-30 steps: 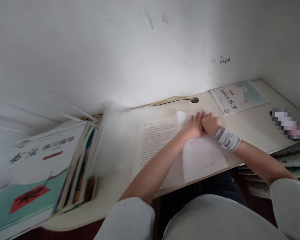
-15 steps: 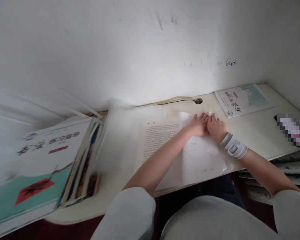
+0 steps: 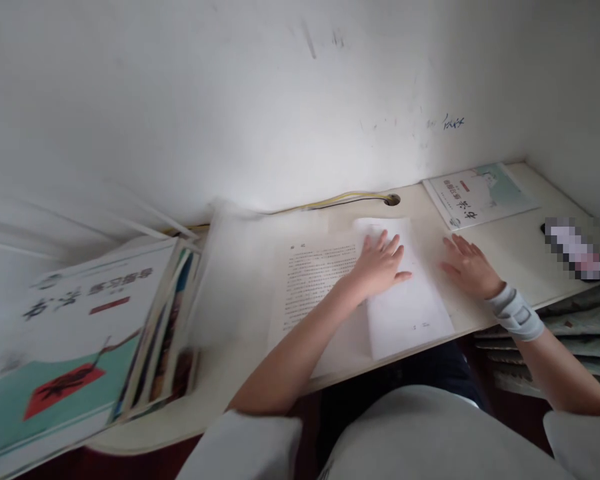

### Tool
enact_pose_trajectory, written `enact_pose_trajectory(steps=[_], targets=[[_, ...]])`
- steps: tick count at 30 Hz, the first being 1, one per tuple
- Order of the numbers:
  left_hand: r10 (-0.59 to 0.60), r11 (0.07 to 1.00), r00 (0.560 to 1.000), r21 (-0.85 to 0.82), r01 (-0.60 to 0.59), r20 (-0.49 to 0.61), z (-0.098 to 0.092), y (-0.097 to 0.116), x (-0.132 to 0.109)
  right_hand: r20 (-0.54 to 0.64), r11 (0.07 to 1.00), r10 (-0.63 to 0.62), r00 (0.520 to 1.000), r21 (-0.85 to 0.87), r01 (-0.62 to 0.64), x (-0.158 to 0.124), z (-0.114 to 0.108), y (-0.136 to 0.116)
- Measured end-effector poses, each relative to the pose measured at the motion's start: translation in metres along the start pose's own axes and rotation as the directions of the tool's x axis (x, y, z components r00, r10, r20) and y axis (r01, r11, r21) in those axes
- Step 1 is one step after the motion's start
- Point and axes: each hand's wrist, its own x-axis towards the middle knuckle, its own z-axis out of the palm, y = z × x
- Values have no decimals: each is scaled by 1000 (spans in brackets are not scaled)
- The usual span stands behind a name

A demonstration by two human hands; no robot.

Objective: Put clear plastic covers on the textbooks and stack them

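Note:
A printed sheet of paper (image 3: 320, 280) lies on the desk, and its right part is a mostly blank folded page (image 3: 405, 310). My left hand (image 3: 381, 267) rests on the upper part of that page with fingers spread, holding nothing. To the right of the paper, my right hand (image 3: 471, 268) is over the desk top with its fingers stretched out, apart from the sheet. A grey band (image 3: 517, 312) is around my right wrist.
Stacked books (image 3: 100, 293) stand at the left, several spines showing. A thin book (image 3: 480, 195) lies at the back right, with a phone (image 3: 577, 248) nearer the right edge. Yellow and black cables (image 3: 347, 198) enter a hole (image 3: 392, 200) in the desk (image 3: 240, 300) by the wall.
My hands, together on the folded page before, have come apart. The left has moved left and spread its fingers; the right has moved off the paper to the right.

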Motion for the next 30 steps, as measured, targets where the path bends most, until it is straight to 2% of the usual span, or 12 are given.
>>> enact_pose_trajectory(steps=[3, 6, 8, 11, 15, 19, 21, 24, 26, 30], targets=[[-73, 993, 997, -95, 70, -25, 8, 12, -62, 34, 994, -69, 997, 89, 66, -35, 9, 25], [-129, 970, 990, -216, 115, -55, 26, 28, -98, 38, 986, -101, 994, 140, 95, -55, 12, 29], [-160, 953, 980, -276, 123, -115, 39, 39, -101, 40, 987, -93, 995, 134, 87, -58, 11, 26], [-175, 944, 966, -312, 110, -189, 51, 51, -87, 34, 991, -83, 996, 112, 79, -57, 10, 22], [-202, 930, 955, -348, 118, -216, 54, 55, -69, 29, 991, -94, 995, 94, 90, -56, 10, 21], [-251, 910, 931, -393, 134, -265, 53, 55, -77, 29, 993, -92, 995, 74, 90, -56, 9, 20], [-199, 919, 947, -382, 92, -251, 51, 55, -90, 29, 995, -84, 996, 60, 82, -56, 8, 17], [-52, 949, 980, -315, -12, -193, 52, 56, -110, 20, 997, -68, 997, 43, 68, -55, 6, 14], [6, 966, 981, -252, -56, -193, 55, 57, -116, 13, 997, -67, 998, 36, 67, -54, 6, 13], [35, 987, 960, -140, -76, -277, 65, 60, -111, 11, 997, -73, 997, 20, 73, -54, 6, 13]])
